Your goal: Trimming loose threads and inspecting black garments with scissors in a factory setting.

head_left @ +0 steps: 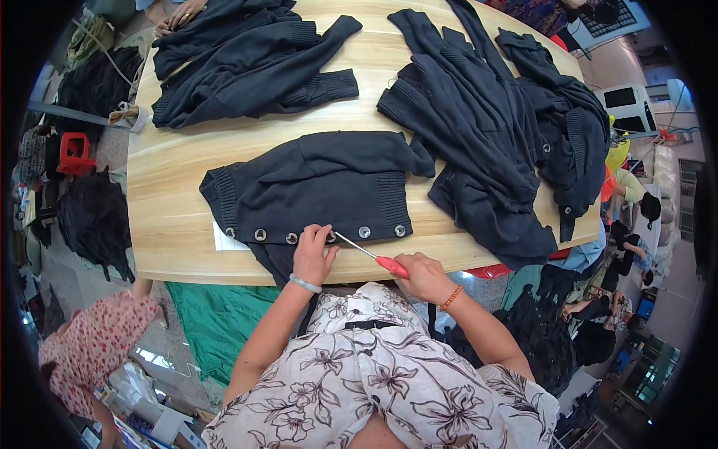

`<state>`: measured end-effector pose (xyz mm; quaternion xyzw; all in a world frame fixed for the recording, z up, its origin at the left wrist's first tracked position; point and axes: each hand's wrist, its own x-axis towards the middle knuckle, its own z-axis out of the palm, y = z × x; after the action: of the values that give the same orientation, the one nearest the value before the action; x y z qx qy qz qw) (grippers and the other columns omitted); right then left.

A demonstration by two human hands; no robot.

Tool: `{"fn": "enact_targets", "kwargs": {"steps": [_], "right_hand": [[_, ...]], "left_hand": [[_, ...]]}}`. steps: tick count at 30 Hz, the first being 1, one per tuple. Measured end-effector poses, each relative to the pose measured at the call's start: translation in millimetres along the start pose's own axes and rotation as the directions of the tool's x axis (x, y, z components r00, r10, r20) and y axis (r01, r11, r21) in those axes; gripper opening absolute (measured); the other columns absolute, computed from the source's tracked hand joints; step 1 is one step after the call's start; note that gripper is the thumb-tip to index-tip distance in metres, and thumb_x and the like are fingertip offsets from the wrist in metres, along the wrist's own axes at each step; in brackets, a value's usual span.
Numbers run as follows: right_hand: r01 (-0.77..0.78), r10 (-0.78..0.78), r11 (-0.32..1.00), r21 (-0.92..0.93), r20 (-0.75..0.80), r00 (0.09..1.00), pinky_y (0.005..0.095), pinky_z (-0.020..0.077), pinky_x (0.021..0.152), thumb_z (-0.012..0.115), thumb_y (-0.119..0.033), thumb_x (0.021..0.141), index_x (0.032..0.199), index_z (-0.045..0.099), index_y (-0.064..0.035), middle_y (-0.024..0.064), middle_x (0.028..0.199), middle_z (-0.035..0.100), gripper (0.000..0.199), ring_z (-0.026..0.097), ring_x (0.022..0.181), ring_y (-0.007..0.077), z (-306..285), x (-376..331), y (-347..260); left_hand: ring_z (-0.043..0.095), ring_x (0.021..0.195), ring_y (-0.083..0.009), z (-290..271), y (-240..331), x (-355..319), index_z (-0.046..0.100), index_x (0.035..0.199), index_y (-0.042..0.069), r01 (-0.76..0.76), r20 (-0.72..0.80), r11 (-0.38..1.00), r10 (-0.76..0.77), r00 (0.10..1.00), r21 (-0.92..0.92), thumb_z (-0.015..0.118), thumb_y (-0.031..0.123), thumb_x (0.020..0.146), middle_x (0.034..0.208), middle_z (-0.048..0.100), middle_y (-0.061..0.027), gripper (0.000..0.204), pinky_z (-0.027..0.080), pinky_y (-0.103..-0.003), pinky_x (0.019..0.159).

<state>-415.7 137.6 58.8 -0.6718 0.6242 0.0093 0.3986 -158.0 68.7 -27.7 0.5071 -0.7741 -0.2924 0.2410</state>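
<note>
A dark knit cardigan (321, 179) lies folded on the table in front of me, its row of round buttons along the near edge. My left hand (313, 258) pinches that edge near the middle, fingers on top and thumb below, beside a button. In my right hand (425, 277) is a red-handled tool with a thin metal shaft (390, 266), like a screwdriver. Its shaft points left, and the tip meets the buttoned edge by my left fingertips. The exact contact at the tip is too small to make out. A white sheet (226, 241) shows partly under the cardigan's left end.
More dark knit garments (254, 75) lie at the table's far left, with another heap (479, 127) to the right. Another person's hands (182, 16) rest at the far left corner. Green cloth (213, 322) hangs below the near edge of the wooden table (172, 187).
</note>
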Motion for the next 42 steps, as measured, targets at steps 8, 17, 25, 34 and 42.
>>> {"fn": "enact_targets", "kwargs": {"steps": [8,17,25,34,42], "right_hand": [[-0.085,0.090,0.992,-0.096,0.045,0.995,0.0460,0.0519,0.072,0.062,-0.026,0.086,0.093,0.066,-0.0058,0.0173,0.076,0.068,0.022,0.068,0.078,0.0343,-1.6,-8.8,0.2],[-0.065,0.065,0.997,0.028,-0.020,0.998,0.0449,0.0512,0.077,0.060,-0.026,0.087,0.094,0.065,-0.0046,0.0175,0.083,0.068,0.023,0.065,0.084,0.0341,20.2,-15.0,6.3],[-0.201,0.206,0.978,0.047,-0.145,0.968,0.0459,0.0509,0.077,0.063,-0.020,0.084,0.097,0.061,-0.0056,0.0173,0.087,0.067,0.020,0.062,0.088,0.0347,6.1,-51.9,36.4],[-0.224,0.224,0.974,-0.016,0.016,0.974,0.0456,0.0515,0.073,0.063,-0.026,0.084,0.089,0.065,-0.0067,0.0188,0.079,0.068,0.020,0.068,0.079,0.0349,6.6,-56.5,34.7],[-0.335,0.349,0.935,0.116,-0.145,0.926,0.0481,0.0508,0.075,0.062,-0.028,0.088,0.098,0.064,-0.0074,0.0197,0.084,0.067,0.023,0.065,0.087,0.0376,3.1,-84.6,58.1]], "left_hand": [[0.055,0.088,-0.0359,23.3,-18.2,10.2,0.054,0.097,0.001,0.087,0.112,0.987,-0.072,0.991,-0.132,0.067,-0.010,0.069,0.100,0.048,-0.0172,0.033,0.048,-0.042,0.075],[0.055,0.089,-0.0317,7.8,-5.9,22.6,0.062,0.083,0.005,-0.100,0.176,0.992,0.087,0.981,0.070,0.070,0.002,0.072,0.092,0.056,-0.0080,0.014,0.046,-0.040,0.076],[0.057,0.095,-0.0330,59.5,29.8,40.4,0.058,0.114,0.007,-0.068,0.241,0.990,0.096,0.966,-0.123,0.075,0.003,0.072,0.100,0.054,-0.0136,0.045,0.049,-0.042,0.079],[0.054,0.081,-0.0312,71.2,11.4,43.4,0.058,0.087,0.005,-0.255,0.332,0.965,0.258,0.907,-0.054,0.074,0.000,0.068,0.087,0.053,-0.0108,0.026,0.046,-0.041,0.070],[0.056,0.090,-0.0311,95.1,63.8,67.6,0.061,0.107,0.007,-0.326,0.264,0.932,0.359,0.895,-0.158,0.076,0.008,0.070,0.101,0.056,-0.0104,0.040,0.049,-0.040,0.076]]}}
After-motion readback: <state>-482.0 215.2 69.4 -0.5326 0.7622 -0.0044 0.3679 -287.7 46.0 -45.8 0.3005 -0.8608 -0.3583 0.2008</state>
